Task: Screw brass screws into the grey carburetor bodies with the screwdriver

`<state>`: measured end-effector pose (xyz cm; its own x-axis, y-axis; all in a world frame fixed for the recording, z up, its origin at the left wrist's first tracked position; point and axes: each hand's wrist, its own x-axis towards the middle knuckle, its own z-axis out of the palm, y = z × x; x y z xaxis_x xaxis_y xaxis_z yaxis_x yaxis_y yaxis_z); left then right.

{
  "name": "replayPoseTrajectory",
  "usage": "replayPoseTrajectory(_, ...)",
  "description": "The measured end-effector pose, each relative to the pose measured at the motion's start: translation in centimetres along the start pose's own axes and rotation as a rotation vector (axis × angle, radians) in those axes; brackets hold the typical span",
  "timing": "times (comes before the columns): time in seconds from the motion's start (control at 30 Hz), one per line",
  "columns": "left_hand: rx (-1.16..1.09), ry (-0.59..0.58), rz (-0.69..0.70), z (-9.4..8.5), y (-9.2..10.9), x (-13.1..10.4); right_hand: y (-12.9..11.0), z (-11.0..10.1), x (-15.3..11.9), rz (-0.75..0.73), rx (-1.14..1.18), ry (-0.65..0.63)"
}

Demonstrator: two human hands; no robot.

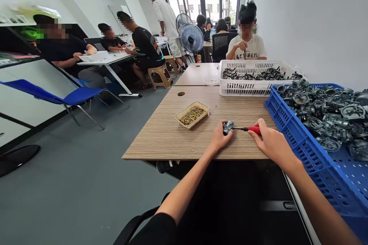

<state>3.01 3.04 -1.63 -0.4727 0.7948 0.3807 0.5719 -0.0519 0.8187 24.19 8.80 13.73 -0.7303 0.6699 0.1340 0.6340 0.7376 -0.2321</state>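
Observation:
My left hand (220,136) is closed around a small grey metal part (228,126) low over the wooden table (161,134). From the right, my right hand (266,138) grips a screwdriver by its red handle (254,129). The dark shaft points left, and its tip meets the metal part; the exact contact spot is too small to make out. Left of my hands sits a cream tray (178,120) holding many small brass-coloured pieces.
A blue crate (301,141) full of metal parts stands at the right. Behind it is a white basket (244,88) of similar parts, with a person (248,42) seated beyond. Fans (191,38), a blue chair (77,93) and other people are further off.

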Motion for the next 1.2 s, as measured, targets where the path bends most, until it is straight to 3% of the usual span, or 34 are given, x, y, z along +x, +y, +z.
replayPoseTrajectory(0.17, 0.002, -0.002, 0.001, 0.0, 0.0, 0.0, 0.3, 0.2, -0.2, -0.145, 0.170, 0.002)
replayPoseTrajectory(0.4, 0.005, 0.000, -0.011, 0.1, 0.0, 0.0, -0.6, 0.3, -0.1, -0.015, -0.045, 0.029)
replayPoseTrajectory(0.63, 0.010, -0.006, -0.010, 0.1, 0.0, 0.0, 0.4, 0.0, -0.2, -0.120, 0.124, -0.006)
replayPoseTrajectory(0.87, 0.011, 0.000, -0.022, 0.0, 0.0, -0.1, 0.1, 0.1, 0.3, 0.056, -0.129, 0.005)
replayPoseTrajectory(1.1, 0.014, -0.002, -0.017, 0.1, -0.2, -0.1, 0.8, 0.0, 0.0, -0.116, 0.111, 0.013)
replayPoseTrajectory(1.2, 0.021, -0.001, -0.017, 0.2, -0.3, 0.0, 0.4, 0.3, 0.0, -0.099, 0.066, 0.017)
